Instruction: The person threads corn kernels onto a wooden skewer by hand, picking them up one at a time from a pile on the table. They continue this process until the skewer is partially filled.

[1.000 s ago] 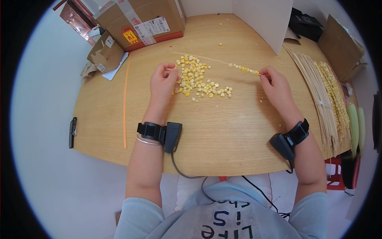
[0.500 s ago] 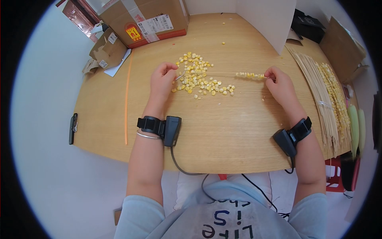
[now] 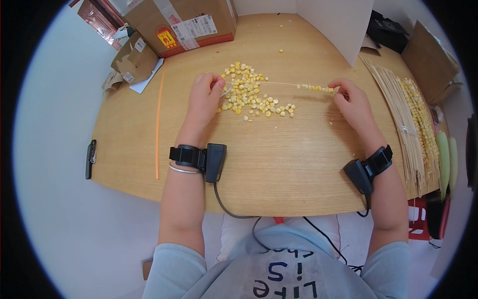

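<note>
Two bare hands work over the middle of a pale wooden worktop (image 3: 279,159), with a taped brown cardboard box (image 3: 184,20) at its far left corner and thin bamboo sticks (image 3: 398,114) spread along its right edge. The left hand (image 3: 204,99) and right hand (image 3: 351,102) each pinch one end of a thin bamboo skewer (image 3: 284,84), held level just above a loose heap of yellow corn kernels (image 3: 251,94) toward the far edge. A short row of threaded kernels (image 3: 316,88) sits beside the right fingertips.

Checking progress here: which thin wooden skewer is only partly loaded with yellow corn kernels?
The thin wooden skewer pinched between left hand and right hand: kernels only near its right-hand end. The stacked skewers are bare or full.
</note>
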Demonstrator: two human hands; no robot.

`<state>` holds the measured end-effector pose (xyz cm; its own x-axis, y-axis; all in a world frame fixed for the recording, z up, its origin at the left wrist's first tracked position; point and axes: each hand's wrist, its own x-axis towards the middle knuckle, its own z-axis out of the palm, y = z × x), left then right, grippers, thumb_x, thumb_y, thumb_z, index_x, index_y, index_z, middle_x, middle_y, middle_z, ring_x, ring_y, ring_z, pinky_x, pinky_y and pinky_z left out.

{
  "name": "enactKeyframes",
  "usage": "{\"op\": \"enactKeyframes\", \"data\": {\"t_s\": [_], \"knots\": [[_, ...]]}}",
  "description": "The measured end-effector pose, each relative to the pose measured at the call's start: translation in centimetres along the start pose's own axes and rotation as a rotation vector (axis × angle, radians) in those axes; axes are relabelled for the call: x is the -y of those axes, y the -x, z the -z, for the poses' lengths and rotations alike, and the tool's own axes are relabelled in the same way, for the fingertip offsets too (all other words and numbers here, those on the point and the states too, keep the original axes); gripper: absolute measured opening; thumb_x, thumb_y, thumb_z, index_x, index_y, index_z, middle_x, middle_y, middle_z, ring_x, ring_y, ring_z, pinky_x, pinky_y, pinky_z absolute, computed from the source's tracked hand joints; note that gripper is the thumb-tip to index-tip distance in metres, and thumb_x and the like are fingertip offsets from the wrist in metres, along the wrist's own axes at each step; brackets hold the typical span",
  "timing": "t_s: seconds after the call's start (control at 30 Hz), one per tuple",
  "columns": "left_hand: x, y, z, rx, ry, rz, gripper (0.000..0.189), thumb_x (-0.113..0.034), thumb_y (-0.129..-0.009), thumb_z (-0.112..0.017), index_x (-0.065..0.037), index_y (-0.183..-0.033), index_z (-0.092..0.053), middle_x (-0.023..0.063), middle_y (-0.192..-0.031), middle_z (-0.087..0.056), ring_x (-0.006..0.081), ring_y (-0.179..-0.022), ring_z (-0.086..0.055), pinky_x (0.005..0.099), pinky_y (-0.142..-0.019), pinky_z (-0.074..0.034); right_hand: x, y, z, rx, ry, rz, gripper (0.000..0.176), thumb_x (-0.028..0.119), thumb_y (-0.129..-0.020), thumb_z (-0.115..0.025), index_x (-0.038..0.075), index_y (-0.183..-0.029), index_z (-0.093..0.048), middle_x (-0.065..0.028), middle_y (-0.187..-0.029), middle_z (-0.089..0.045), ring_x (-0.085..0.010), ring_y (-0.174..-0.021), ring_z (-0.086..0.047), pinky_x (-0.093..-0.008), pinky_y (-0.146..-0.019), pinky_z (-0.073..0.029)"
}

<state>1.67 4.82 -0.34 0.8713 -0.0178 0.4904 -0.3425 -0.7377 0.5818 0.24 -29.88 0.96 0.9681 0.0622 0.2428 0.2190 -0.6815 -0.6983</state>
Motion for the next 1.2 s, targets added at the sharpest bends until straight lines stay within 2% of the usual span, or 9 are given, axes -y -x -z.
{"op": "enactKeyframes", "data": {"t_s": [0.23,0.43,0.57,0.63,0.73,0.87,0.93,1.03,1.2], "knots": [[-1.3,0.3,-0.2,0.107,0.311,0.109,0.015,-0.018,-0.092,-0.058,-0.003,-0.094,-0.059,-0.0022,-0.083,-0.054,0.0078,-0.078,-0.05,0.0222,-0.07,-0.043,0.5,0.3,0.1,0.024,0.248,0.171,0.025,0.033,-0.081,-0.065,0.009,-0.088,-0.066,-0.0056,-0.078,-0.059,-0.0206,-0.076,-0.058,-0.0366,-0.074,-0.042],[-1.9,0.4,-0.3,0.202,0.659,0.28,0.016,-0.021,-0.092,-0.06,-0.005,-0.093,-0.06,-0.0038,-0.082,-0.055,0.0039,-0.072,-0.048,0.0184,-0.064,-0.041,0.8,0.6,-0.6,0.049,0.086,0.316,0.019,0.028,-0.081,-0.065,0.008,-0.084,-0.066,-0.0067,-0.079,-0.06,-0.0225,-0.079,-0.058,-0.0358,-0.076,-0.042],[-2.5,0.5,-0.8,0.203,0.581,0.257,0.018,-0.023,-0.089,-0.064,-0.005,-0.094,-0.06,-0.0035,-0.082,-0.056,0.0041,-0.071,-0.048,0.0187,-0.062,-0.04,0.4,0.5,-0.5,0.143,0.233,0.395,0.015,0.021,-0.083,-0.063,0.008,-0.091,-0.066,-0.0094,-0.082,-0.062,-0.0255,-0.079,-0.059,-0.0357,-0.073,-0.045],[-2.3,0.5,-1.1,0.081,0.394,0.192,0.016,-0.02,-0.085,-0.067,-0.006,-0.09,-0.062,-0.0034,-0.083,-0.056,0.0037,-0.071,-0.048,0.0196,-0.061,-0.04,0.1,0.5,-0.8,0.035,0.118,0.234,0.018,0.015,-0.084,-0.06,0.007,-0.1,-0.064,-0.0122,-0.086,-0.064,-0.0285,-0.08,-0.06,-0.0366,-0.072,-0.047],[-2.8,0.6,-0.9,0.198,0.252,0.161,0.011,-0.015,-0.08,-0.069,-0.007,-0.087,-0.064,-0.0024,-0.08,-0.056,0.0057,-0.071,-0.049,0.0217,-0.061,-0.04,0.6,0.7,-0.5,-0.001,0.064,0.11,0.022,0.01,-0.085,-0.056,0.005,-0.105,-0.062,-0.0143,-0.09,-0.065,-0.0296,-0.082,-0.06,-0.0379,-0.074,-0.048],[-7.3,2.3,-1.7,0.39,0.171,-0.037,0.011,-0.009,-0.077,-0.067,-0.007,-0.087,-0.066,0.0006,-0.079,-0.054,0.0103,-0.072,-0.049,0.025,-0.063,-0.04,0.2,0.6,-0.7,-0.037,0.095,0.239,0.022,0.008,-0.085,-0.053,0.004,-0.105,-0.062,-0.0154,-0.091,-0.065,-0.0292,-0.082,-0.061,-0.0378,-0.074,-0.048],[-7.9,2.7,-2.5,0.471,0.181,-0.157,0.015,-0.008,-0.076,-0.066,-0.007,-0.092,-0.067,0.0045,-0.079,-0.049,0.015,-0.074,-0.049,0.0271,-0.064,-0.04,0.4,0.7,-0.7,0.011,0.104,0.191,0.024,0.006,-0.086,-0.053,0.004,-0.108,-0.061,-0.0124,-0.085,-0.061,-0.0204,-0.073,-0.056,-0.0305,-0.07,-0.046],[-8.4,2.7,-3.1,0.445,0.16,-0.22,0.017,-0.007,-0.077,-0.065,-0.007,-0.093,-0.068,0.0058,-0.08,-0.046,0.0187,-0.079,-0.048,0.0293,-0.069,-0.04,1.1,0.8,-0.4,0.023,0.108,0.141,0.022,0.007,-0.085,-0.052,0.004,-0.105,-0.062,-0.0155,-0.091,-0.064,-0.0295,-0.083,-0.061,-0.0376,-0.075,-0.048],[-8.1,2.8,-3.7,0.421,0.031,-0.308,0.016,-0.009,-0.077,-0.067,-0.008,-0.092,-0.07,0.0064,-0.081,-0.047,0.0218,-0.083,-0.047,0.0319,-0.073,-0.04,0.9,0.8,-0.6,0.008,0.11,0.159,0.022,0.007,-0.085,-0.052,0.004,-0.104,-0.062,-0.0154,-0.091,-0.064,-0.0293,-0.083,-0.061,-0.0377,-0.075,-0.048]]}}
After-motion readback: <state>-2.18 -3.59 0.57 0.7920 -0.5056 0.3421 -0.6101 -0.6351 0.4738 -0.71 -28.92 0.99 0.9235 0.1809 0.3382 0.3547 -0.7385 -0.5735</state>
